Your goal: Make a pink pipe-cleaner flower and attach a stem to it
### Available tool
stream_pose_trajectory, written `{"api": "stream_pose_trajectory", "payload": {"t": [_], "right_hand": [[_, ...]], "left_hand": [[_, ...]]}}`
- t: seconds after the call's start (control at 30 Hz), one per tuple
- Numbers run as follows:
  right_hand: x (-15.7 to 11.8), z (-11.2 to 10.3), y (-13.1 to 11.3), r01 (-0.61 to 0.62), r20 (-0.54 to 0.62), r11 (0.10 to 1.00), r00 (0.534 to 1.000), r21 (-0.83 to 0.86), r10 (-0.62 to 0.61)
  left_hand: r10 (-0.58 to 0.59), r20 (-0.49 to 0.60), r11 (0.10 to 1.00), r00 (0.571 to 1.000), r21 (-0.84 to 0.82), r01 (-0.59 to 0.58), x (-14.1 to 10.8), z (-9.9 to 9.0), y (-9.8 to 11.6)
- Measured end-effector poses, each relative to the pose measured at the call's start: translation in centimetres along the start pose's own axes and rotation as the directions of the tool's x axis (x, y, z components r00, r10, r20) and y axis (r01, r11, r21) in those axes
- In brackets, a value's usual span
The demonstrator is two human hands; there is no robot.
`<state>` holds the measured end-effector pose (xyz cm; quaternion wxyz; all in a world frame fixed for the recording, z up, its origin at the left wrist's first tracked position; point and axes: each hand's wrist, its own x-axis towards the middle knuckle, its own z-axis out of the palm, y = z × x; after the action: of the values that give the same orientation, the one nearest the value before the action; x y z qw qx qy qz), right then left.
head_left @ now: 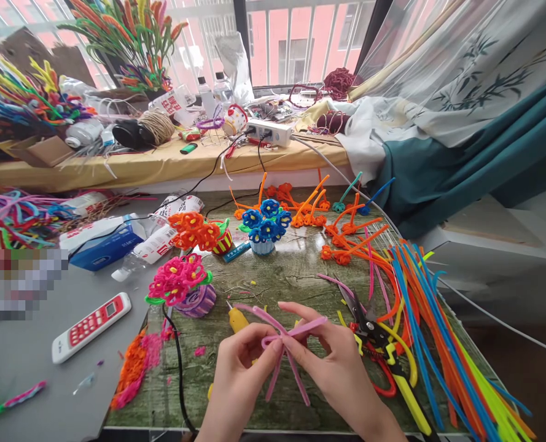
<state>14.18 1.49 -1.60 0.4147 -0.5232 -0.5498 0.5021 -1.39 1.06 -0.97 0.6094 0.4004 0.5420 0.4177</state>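
One wood-grain desk (295,276) carries the work, with a bundle of bright fuzzy stems (457,334) lying toward three o'clock. Over its six o'clock side, the left hand (242,353) and right hand (332,350) nearly meet, both pinching pink stems (269,320) where these cross. Bending or binding that crossing looks like the step in hand; the next move would seem to call for one steady pinch while the other hand turns an end
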Motion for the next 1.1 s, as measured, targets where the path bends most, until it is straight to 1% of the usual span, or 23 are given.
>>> {"api": "stream_pose_trajectory", "payload": {"t": [0.07, 0.13, 0.17, 0.2, 0.23, 0.3, 0.37, 0.47, 0.5, 0.53, 0.57, 0.6, 0.63, 0.77, 0.83, 0.87, 0.9, 0.93, 0.97, 1.0, 1.03, 1.07, 1.1], "right_hand": [[0.1, -0.3, -0.1, -0.037, 0.025, 0.998, 0.999, 0.043, 0.036], [0.2, -0.5, -0.1, -0.056, 0.046, 0.994, 0.998, 0.094, 0.052], [0.2, -0.6, -0.2, -0.063, 0.052, 0.991, 0.997, 0.122, 0.057], [0.3, -0.6, -0.2, -0.066, 0.055, 0.986, 0.997, 0.155, 0.058], [0.4, -0.6, -0.2, -0.066, 0.059, 0.98, 0.997, 0.19, 0.056], [0.5, -0.7, -0.4, -0.064, 0.067, 0.966, 0.997, 0.252, 0.048], [0.6, -0.8, -0.6, -0.078, 0.079, 0.951, 0.995, 0.3, 0.057], [0.7, -1.0, -1.1, -0.143, 0.125, 0.918, 0.987, 0.369, 0.103], [0.8, -1.2, -1.1, -0.171, 0.153, 0.902, 0.981, 0.398, 0.119], [0.8, -1.4, -1.2, -0.202, 0.186, 0.882, 0.974, 0.426, 0.133], [0.9, -1.6, -1.1, -0.235, 0.224, 0.861, 0.964, 0.45, 0.146], [1.1, -1.8, -1.0, -0.27, 0.265, 0.84, 0.951, 0.47, 0.157], [1.3, -2.0, -0.8, -0.305, 0.307, 0.818, 0.937, 0.487, 0.166], [2.3, -2.6, 0.3, -0.479, 0.488, 0.71, 0.846, 0.516, 0.216], [2.6, -2.7, 0.6, -0.554, 0.556, 0.666, 0.794, 0.499, 0.245], [2.7, -2.7, 0.5, -0.565, 0.567, 0.66, 0.785, 0.495, 0.247], [2.6, -2.6, 0.4, -0.552, 0.558, 0.668, 0.794, 0.499, 0.24], [2.4, -2.5, 0.2, -0.513, 0.527, 0.691, 0.82, 0.509, 0.221], [2.1, -2.4, -0.1, -0.455, 0.475, 0.723, 0.857, 0.52, 0.197], [1.8, -2.3, -0.4, -0.379, 0.405, 0.768, 0.898, 0.517, 0.171], [1.4, -2.3, -0.7, -0.299, 0.328, 0.812, 0.934, 0.5, 0.142], [1.0, -2.2, -0.9, -0.224, 0.243, 0.853, 0.963, 0.472, 0.119], [0.6, -2.1, -1.0, -0.147, 0.164, 0.89, 0.983, 0.432, 0.083]], "left_hand": [[0.063, 0.005, 0.995, 0.998, 0.081, -0.063, -0.3, 0.1, 0.0], [0.188, -0.008, 0.966, 0.982, 0.184, -0.183, -0.5, 0.1, -0.2], [0.277, -0.012, 0.933, 0.961, 0.244, -0.266, -0.5, 0.1, -0.3], [0.384, 0.0, 0.88, 0.923, 0.304, -0.366, -0.5, 0.0, -0.5], [0.492, 0.029, 0.806, 0.87, 0.362, -0.468, -0.5, -0.1, -0.6], [0.674, 0.151, 0.597, 0.723, 0.464, -0.654, -0.4, -0.5, -0.7], [0.756, 0.325, 0.351, 0.568, 0.531, -0.772, -0.3, -1.1, -0.4], [0.727, 0.574, -0.022, 0.377, 0.569, -0.822, -0.4, -1.8, 0.9], [0.69, 0.64, -0.136, 0.338, 0.573, -0.808, -0.5, -1.9, 1.5], [0.631, 0.708, -0.237, 0.317, 0.564, -0.791, -0.6, -1.9, 2.1], [0.593, 0.756, -0.319, 0.278, 0.538, -0.78, -0.8, -1.8, 2.7], [0.533, 0.791, -0.361, 0.301, 0.534, -0.765, -1.0, -1.7, 3.2], [0.48, 0.829, -0.4, 0.288, 0.499, -0.769, -1.2, -1.6, 3.5], [0.42, 0.885, -0.514, 0.202, 0.415, -0.75, -1.7, -1.5, 3.0], [0.441, 0.88, -0.524, 0.175, 0.411, -0.746, -1.7, -1.5, 2.2], [0.466, 0.869, -0.523, 0.168, 0.424, -0.74, -1.6, -1.5, 1.9], [0.506, 0.847, -0.517, 0.162, 0.448, -0.729, -1.6, -1.6, 1.6], [0.56, 0.813, -0.497, 0.161, 0.484, -0.72, -1.5, -1.6, 1.3], [0.619, 0.765, -0.439, 0.181, 0.528, -0.727, -1.4, -1.7, 1.1], [0.681, 0.695, -0.333, 0.231, 0.575, -0.747, -1.4, -1.7, 1.0], [0.736, 0.599, -0.176, 0.316, 0.62, -0.765, -1.5, -1.7, 0.8], [0.761, 0.48, 0.025, 0.436, 0.651, -0.759, -1.5, -1.6, 0.8], [0.74, 0.354, 0.245, 0.573, 0.651, -0.719, -1.7, -1.5, 0.7]]}}
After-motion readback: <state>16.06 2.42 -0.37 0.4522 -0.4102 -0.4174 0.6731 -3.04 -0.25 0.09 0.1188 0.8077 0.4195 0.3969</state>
